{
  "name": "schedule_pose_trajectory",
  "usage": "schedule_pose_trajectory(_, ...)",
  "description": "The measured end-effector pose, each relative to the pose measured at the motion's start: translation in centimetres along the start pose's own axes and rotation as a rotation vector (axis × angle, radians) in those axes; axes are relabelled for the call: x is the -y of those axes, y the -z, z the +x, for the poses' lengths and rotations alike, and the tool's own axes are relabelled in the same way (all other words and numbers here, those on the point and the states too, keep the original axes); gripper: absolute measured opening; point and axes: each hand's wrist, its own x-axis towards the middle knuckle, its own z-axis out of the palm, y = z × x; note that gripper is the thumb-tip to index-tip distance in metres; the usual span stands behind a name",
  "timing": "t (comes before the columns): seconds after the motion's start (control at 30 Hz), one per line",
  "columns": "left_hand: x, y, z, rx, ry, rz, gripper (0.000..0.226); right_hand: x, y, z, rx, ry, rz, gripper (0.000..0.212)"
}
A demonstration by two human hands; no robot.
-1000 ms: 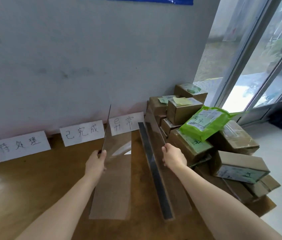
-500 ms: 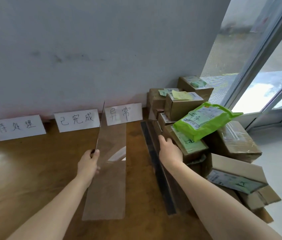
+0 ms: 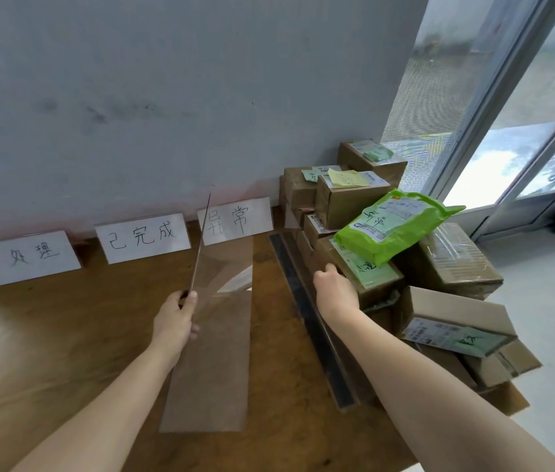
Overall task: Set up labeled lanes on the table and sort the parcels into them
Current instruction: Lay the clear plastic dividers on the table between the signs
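The left hand [image 3: 175, 318] is pinching the near end of a clear, thin plastic divider [image 3: 201, 243], fingers and thumb closed on its edge; the sheet is standing on edge, running away toward the wall and crossing in front of the third label. The right hand [image 3: 335, 291] is reaching to a second clear divider [image 3: 294, 267] at the table's right side, fingers curled at its top edge against the cardboard; whether they are actually gripping it cannot be told. That sheet is standing upright over a dark, flat strip [image 3: 313, 325].

A glossy transparent sheet [image 3: 211, 362] is lying flat between the two dividers on the brown wooden table [image 3: 47, 352]. Three white paper labels with handwritten black characters are leaning against the grey wall: left label [image 3: 20, 258], middle label [image 3: 143, 237], right label [image 3: 236, 219]. The parcels [image 3: 347, 199], mostly taped brown cardboard boxes, are sitting stacked at the table's right end, with a crinkled bright green plastic mailer [image 3: 391, 223] on top.
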Motion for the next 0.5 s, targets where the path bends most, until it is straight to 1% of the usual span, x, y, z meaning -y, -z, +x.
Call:
schedule_pose_trajectory(0.07,-0.1,0.3,-0.1,0.005,0.004,-0.014,0.043,0.1,-0.2,-0.1,-0.022,0.009,0.027,0.03)
schedule_pose_trajectory(0.17,-0.4,0.7,-0.1,0.008,0.013,-0.029,0.043,0.5,-0.2,-0.2,-0.109,0.041,0.043,0.025)
schedule_pose_trajectory(0.27,-0.5,1.4,-0.3,0.015,-0.005,-0.055,0.042,1.4,0.4,-0.3,-0.155,0.07,0.016,0.028)
schedule_pose_trajectory(0.33,-0.6,2.0,-0.4,0.016,-0.014,-0.07,0.039,2.1,0.8,-0.4,-0.166,0.086,0.055,0.031)
schedule_pose_trajectory(0.4,-0.4,2.5,-0.5,0.011,-0.007,-0.093,0.038,3.2,1.1,-0.4,-0.129,0.09,0.175,0.033)
schedule_pose_trajectory(0.43,-0.3,2.8,-0.5,0.008,0.001,-0.112,0.039,3.8,1.2,-0.3,-0.075,0.079,0.25,0.035)
schedule_pose_trajectory(0.5,-0.1,3.2,-0.8,0.01,0.007,-0.146,0.038,5.5,1.2,-0.2,0.087,0.014,0.456,0.045)
